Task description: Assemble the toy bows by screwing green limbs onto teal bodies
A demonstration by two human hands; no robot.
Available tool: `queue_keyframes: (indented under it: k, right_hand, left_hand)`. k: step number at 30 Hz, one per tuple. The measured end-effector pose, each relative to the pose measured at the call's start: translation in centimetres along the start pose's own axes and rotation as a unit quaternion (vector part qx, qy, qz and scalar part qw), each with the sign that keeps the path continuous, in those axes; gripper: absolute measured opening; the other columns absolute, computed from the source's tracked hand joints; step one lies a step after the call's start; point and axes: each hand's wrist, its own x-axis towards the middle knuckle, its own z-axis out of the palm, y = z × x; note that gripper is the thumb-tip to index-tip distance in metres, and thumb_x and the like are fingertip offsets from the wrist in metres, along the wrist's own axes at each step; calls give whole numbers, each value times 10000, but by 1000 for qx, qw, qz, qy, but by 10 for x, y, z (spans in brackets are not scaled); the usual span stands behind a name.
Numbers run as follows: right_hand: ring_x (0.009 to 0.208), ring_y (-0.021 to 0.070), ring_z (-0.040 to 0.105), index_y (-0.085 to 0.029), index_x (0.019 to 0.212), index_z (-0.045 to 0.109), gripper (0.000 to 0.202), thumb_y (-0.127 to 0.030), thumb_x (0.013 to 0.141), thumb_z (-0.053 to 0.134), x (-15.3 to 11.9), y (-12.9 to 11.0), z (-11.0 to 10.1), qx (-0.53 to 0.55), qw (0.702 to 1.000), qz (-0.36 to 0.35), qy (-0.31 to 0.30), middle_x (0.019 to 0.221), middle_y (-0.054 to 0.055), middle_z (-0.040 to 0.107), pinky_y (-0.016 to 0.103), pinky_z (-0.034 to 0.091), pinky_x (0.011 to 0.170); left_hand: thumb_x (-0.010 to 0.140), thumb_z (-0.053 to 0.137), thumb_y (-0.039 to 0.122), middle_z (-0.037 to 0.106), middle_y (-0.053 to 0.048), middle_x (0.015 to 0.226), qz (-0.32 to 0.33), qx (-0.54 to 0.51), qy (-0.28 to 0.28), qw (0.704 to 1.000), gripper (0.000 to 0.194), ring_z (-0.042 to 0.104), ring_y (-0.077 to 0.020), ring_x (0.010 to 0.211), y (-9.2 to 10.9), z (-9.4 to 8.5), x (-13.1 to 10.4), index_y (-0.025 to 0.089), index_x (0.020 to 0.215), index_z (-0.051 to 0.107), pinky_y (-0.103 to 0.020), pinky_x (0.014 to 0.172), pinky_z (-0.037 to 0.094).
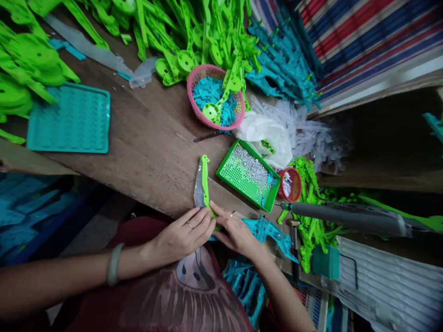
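Note:
At the table's front edge both my hands are closed on a bright green plastic part (pixel 205 180) with a clear blade-shaped piece (pixel 199 186) along its left side. My left hand (pixel 194 227) lies over its lower end with fingers bent together. My right hand (pixel 233 229) pinches the same end from the right, and the two hands touch. The fingers hide the lower end, where a little green and blue shows. Beside my right hand lies a blue plastic toy part (pixel 266 229), partly behind that hand.
A green basket (pixel 224 173) of small metal pieces stands beyond my right hand. Behind it are a pink basket (pixel 191 92) of blue bits and piled green parts (pixel 187 27). An electric screwdriver (pixel 346 219) hangs right. A teal tray (pixel 69 120) lies left.

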Motion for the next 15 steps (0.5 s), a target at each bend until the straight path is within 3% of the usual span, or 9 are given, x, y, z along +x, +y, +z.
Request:
queue_keyframes:
  k: [6,9,11,13,15]
  right_hand:
    - [1393,242,551,-207,1232,484,253,-240,995,565,-3,-1,3,33,999,-14,9,1486,210,554,410,569,1041]
    - [1350,251,585,-205,1213,524,278,-277,966,628,4,-9,-17,69,997,14,-41,1392,188,629,415,562,1032]
    - [1192,233,671,-210,1158,578,266,-308,934,682,20,-21,-40,132,988,60,-50,1228,140,706,388,582,957]
    - [848,166,696,-221,990,611,137,-338,943,664,48,-35,-62,245,965,85,44,898,46,712,311,581,748]
    - [545,109,519,-229,762,529,284,-400,984,571,86,-47,-72,372,905,56,199,602,-45,514,244,468,533]
  left_hand:
    - [983,430,175,664,-204,1329,-12,-8,-4,1000,320,609,-295,1290,16,1,-10,55,1166,665,-462,1204,365]
    - [969,425,192,689,-232,1271,5,20,1,1000,355,652,-306,1225,22,-5,-11,21,1164,667,-478,1194,376]
    - [956,398,175,711,-242,1218,17,44,2,999,384,683,-308,1167,24,-9,-8,-9,1162,665,-480,1157,419]
    - [943,371,149,721,-242,1195,25,59,-3,998,402,698,-311,1136,24,-13,-5,-20,1160,663,-475,1106,471]
    - [932,358,129,726,-243,1185,31,69,-8,997,412,706,-317,1120,25,-14,-3,-28,1160,663,-470,1057,512]
